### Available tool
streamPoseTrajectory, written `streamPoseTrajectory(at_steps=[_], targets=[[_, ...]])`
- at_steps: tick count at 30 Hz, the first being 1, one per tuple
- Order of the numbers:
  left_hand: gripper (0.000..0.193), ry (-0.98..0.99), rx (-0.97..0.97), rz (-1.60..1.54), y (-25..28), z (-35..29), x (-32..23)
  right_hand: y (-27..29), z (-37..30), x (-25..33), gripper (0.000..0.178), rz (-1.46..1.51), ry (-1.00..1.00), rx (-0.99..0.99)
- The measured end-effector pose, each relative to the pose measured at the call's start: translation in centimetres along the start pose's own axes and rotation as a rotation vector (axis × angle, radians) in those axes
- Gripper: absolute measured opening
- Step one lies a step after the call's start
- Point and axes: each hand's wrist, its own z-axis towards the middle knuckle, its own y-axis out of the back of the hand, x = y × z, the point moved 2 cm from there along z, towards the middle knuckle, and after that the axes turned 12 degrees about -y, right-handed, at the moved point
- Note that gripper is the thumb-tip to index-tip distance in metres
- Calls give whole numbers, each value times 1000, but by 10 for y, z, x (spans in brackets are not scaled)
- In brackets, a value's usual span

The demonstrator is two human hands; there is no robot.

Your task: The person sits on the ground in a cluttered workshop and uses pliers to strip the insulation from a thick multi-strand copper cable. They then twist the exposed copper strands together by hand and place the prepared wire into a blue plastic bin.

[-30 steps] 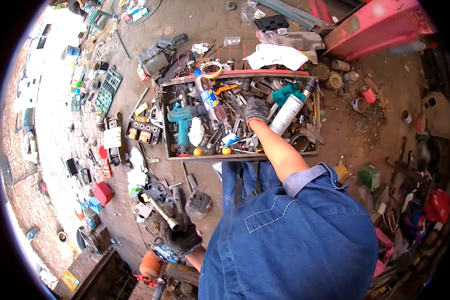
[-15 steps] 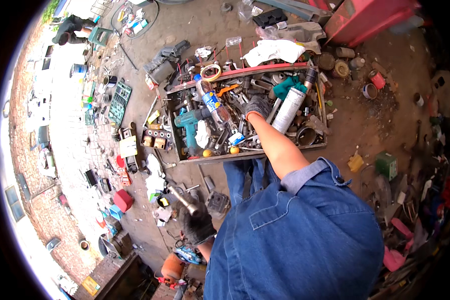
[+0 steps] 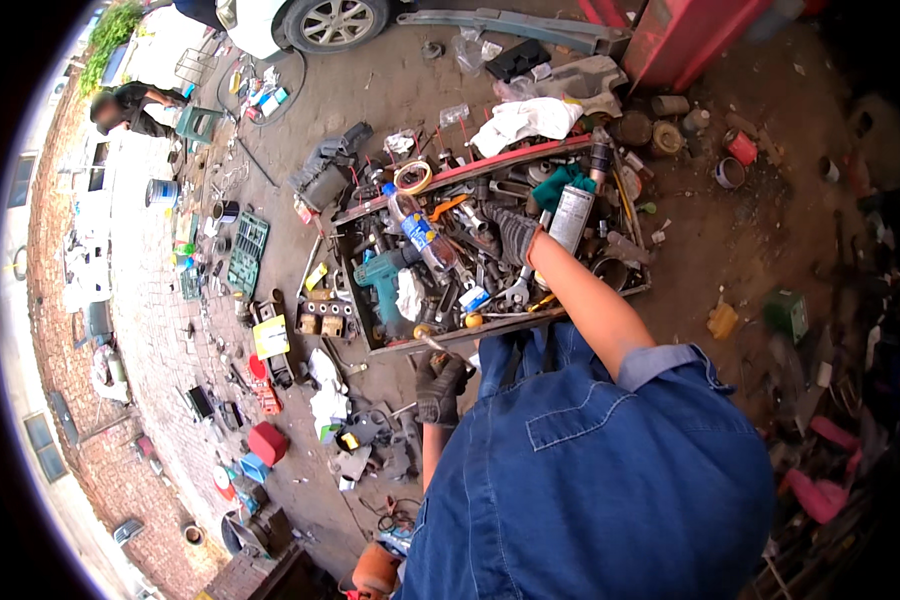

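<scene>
My left hand (image 3: 439, 386), in a dark grey glove, is closed round a metal socket tool (image 3: 427, 338), a pale bar whose far end reaches the near edge of the tool tray (image 3: 410, 346). Inside that tray my right hand (image 3: 516, 238), also gloved, is down among loose wrenches and sockets, its fingers bent; what they grip is hidden. Right beside it lies a white and grey canister (image 3: 571, 218). An open-end wrench (image 3: 516, 292) rests just below the wrist. To the left are a plastic bottle (image 3: 422, 232) with a blue label and a teal power drill (image 3: 380, 275).
A red steel post (image 3: 675, 45) stands at the back right, and a car wheel (image 3: 336, 20) is at the top. A green socket case (image 3: 248, 255) lies on the ground to the left. Another person (image 3: 130, 108) is at the far left, near a green stool (image 3: 199, 124).
My left hand has risen toward the tray's near edge with the socket tool. My right hand has shifted slightly right and lower within the tray. The view has also shifted.
</scene>
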Motion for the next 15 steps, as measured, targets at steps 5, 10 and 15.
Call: streamPoseTrajectory(at_steps=[5, 10, 15], targets=[[30, -18, 105, 292, -19, 45, 30, -83, -90, 2, 21, 297, 103, 449], [25, -264, 57, 6, -42, 54, -19, -120, -141, 18, 17, -1183, 1013, -114], [15, -340, 11, -461, -36, 33, -105, -180, -187, -4, 23, -1219, 884, -196]])
